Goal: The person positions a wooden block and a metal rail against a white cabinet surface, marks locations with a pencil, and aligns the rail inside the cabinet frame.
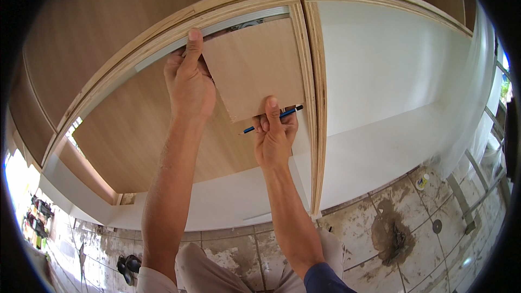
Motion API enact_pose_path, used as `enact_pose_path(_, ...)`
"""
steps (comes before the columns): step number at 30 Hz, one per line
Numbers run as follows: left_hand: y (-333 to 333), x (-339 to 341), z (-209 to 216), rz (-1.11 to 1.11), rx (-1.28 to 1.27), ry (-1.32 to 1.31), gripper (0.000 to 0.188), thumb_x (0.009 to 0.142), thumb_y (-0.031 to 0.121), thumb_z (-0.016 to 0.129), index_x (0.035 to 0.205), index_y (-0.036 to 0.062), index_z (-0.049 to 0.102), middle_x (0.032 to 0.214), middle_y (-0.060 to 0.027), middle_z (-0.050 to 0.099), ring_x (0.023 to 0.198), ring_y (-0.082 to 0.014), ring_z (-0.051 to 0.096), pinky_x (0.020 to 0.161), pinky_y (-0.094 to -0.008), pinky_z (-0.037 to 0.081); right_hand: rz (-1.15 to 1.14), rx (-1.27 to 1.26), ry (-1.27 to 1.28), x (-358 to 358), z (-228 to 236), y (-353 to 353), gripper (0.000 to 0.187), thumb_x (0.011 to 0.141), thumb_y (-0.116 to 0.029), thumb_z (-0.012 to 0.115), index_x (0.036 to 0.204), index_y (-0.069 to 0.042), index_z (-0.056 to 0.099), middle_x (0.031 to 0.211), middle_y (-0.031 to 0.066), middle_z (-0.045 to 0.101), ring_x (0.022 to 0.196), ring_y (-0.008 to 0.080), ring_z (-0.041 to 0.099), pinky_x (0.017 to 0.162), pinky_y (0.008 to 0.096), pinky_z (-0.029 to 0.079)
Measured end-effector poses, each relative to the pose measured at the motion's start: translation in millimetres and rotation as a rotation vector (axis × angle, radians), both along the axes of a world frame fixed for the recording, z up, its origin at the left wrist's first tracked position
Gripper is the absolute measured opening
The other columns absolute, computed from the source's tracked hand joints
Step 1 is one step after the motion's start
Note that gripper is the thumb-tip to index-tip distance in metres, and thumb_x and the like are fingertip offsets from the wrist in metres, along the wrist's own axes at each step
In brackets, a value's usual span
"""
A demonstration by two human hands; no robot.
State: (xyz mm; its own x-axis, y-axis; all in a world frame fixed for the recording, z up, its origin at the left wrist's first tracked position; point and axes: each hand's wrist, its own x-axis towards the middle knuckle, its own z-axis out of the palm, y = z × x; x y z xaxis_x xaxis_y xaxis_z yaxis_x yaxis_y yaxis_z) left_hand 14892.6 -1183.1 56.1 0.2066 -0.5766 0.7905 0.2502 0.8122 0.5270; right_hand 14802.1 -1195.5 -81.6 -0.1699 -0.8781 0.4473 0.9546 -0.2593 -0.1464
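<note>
Panel point(252, 70) sat under rail point(244, 7), beside divider point(299, 38). Right hand point(275, 135) clamped on panel's lower edge, pencil point(290, 112) in fingers; left hand point(190, 87) at rail, grip unclear. Seemingly positioning step; next move called for steady alignment.

Arms point(175, 195) outstretched — left grip point(190, 87) higher, right grip point(275, 138) lower

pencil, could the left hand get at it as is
Probably yes: the left hand is up by the panel, but the pencil juts out left of the right hand, leaving an end uncovered.
</note>
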Motion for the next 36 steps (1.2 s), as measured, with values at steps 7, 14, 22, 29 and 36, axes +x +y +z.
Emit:
enact_pose_path(7,1.1,-1.8,0.7,0.015,-0.004,-0.011,0.042,0.098,0.03,0.072,0.123,-0.0017,0.059,0.121,-0.0081,0.065,0.113,-0.0166,0.061,0.101,-0.0346,0.05,-0.009,-0.019,0.01,-0.6,-0.2,-1.7,0.021,0.098,-0.023,0.074,0.089,-0.015,0.057,0.07,-0.0088,0.05,0.055,0.0012,0.04,0.053,0.022,0.034)
enact_pose_path(14,-0.3,-1.8,-1.0,0.044,-0.024,-0.011,0.041,0.098,0.03,0.072,0.121,-0.0022,0.059,0.118,-0.0084,0.065,0.11,-0.0156,0.061,0.099,-0.0333,0.051,-0.02,-0.017,0.013,0.4,-0.8,-0.6,0.021,0.098,-0.024,0.074,0.089,-0.015,0.057,0.069,-0.0092,0.05,0.054,0.0006,0.042,0.052,0.0213,0.035)
enact_pose_path(22,1.5,-6.0,1.1,0.04,-0.014,-0.008,0.04,0.099,0.03,0.071,0.119,-0.0017,0.061,0.118,-0.0083,0.066,0.111,-0.0157,0.061,0.1,-0.0336,0.05,-0.017,-0.008,0.015,-2.5,1.3,2.1,0.02,0.099,-0.023,0.073,0.09,-0.015,0.057,0.07,-0.0091,0.05,0.055,0.0006,0.042,0.052,0.0212,0.035)
enact_pose_path(29,3.0,-7.7,-0.1,0.001,0.032,0.031,0.037,0.1,0.031,0.069,0.12,0.0006,0.062,0.121,-0.0071,0.066,0.114,-0.0158,0.061,0.103,-0.0355,0.048,-0.015,-0.011,0.016,-1.7,0.2,1.9,0.021,0.098,-0.024,0.073,0.09,-0.015,0.056,0.071,-0.0091,0.05,0.055,0.0008,0.041,0.053,0.0215,0.035)
enact_pose_path(36,3.9,-3.8,1.2,-0.069,0.055,0.036,0.033,0.103,0.031,0.065,0.119,0.0016,0.063,0.122,-0.0078,0.067,0.114,-0.0166,0.062,0.1,-0.0359,0.05,-0.002,0.0,0.002,-2.4,1.4,1.7,0.021,0.098,-0.023,0.074,0.089,-0.015,0.057,0.071,-0.0091,0.051,0.055,0.0008,0.041,0.052,0.0212,0.035)
